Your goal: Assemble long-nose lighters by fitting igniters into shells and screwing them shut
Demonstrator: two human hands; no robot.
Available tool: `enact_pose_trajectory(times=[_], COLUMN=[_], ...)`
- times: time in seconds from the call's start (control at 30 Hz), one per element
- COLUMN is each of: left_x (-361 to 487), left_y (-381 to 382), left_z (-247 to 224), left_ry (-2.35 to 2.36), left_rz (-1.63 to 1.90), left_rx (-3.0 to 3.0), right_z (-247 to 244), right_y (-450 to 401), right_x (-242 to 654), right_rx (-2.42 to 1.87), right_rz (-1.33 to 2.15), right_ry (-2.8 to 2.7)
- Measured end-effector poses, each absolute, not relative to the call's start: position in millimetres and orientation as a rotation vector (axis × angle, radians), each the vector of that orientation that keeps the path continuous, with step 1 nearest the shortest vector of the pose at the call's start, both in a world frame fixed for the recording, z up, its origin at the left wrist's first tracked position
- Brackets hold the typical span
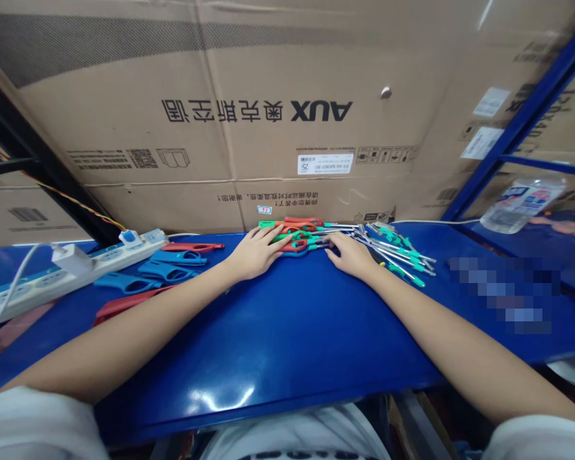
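A stack of gas lighters (pixel 301 223) with red, green and blue handles and metal rods lies against the back of the blue table. My left hand (pixel 257 252) rests on the handle ends, its fingers stretched out over the stack. At the rod end, my right hand (pixel 352 254) has its fingers and thumb curled round the lighters' metal rods; the fingertips partly hide them. Just right of that hand is a loose pile of metal rods (pixel 397 249) with green ends. Left of my left arm lie several loose handles, blue (pixel 170 271) and red (pixel 194 247).
A white power strip (pixel 110 255) with plugs and cables runs along the left. Behind the blue table (pixel 268 332) stands a large cardboard box (pixel 268 64). A clear plastic bottle (pixel 522 203) lies at the right beside a blue metal frame (pixel 498 153). A blurred patch covers something below it.
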State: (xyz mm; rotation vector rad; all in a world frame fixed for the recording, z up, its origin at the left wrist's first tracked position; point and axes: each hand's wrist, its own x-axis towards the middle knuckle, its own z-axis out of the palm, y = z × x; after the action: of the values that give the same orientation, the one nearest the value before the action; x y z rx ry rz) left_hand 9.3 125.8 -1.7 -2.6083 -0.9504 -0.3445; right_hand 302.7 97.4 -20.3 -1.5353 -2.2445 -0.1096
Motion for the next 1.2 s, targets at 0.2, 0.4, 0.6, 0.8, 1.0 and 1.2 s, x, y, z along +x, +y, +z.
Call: enact_pose_trajectory(times=[0.2,0.4,0.6,0.8,1.0,1.2], left_x=[9,6,4,9,11,4], left_y=[133,131,132,132,124,120], left_z=[-7,-2,2,4,7,11], left_ry=[-0.982,-0.917,-0.865,-0.901,-0.856,-0.786], left_rz=[-0.366,-0.368,-0.311,-0.275,-0.431,-0.435], left_rx=[-2.58,-2.609,-2.605,-2.576,-2.619,-2.671], right_z=[-21,-22,-23,-21,-23,-23], right_y=[99,100,99,98,100,98], right_x=[303,304,304,303,304,304], right_rx=[-1.537,-1.544,-1.553,-1.544,-1.523,-1.513], right_rz=[-0.092,-0.088,-0.084,-0.091,-0.099,-0.112], right_ry=[-2.274,-2.273,-2.278,-2.278,-2.27,-2.249])
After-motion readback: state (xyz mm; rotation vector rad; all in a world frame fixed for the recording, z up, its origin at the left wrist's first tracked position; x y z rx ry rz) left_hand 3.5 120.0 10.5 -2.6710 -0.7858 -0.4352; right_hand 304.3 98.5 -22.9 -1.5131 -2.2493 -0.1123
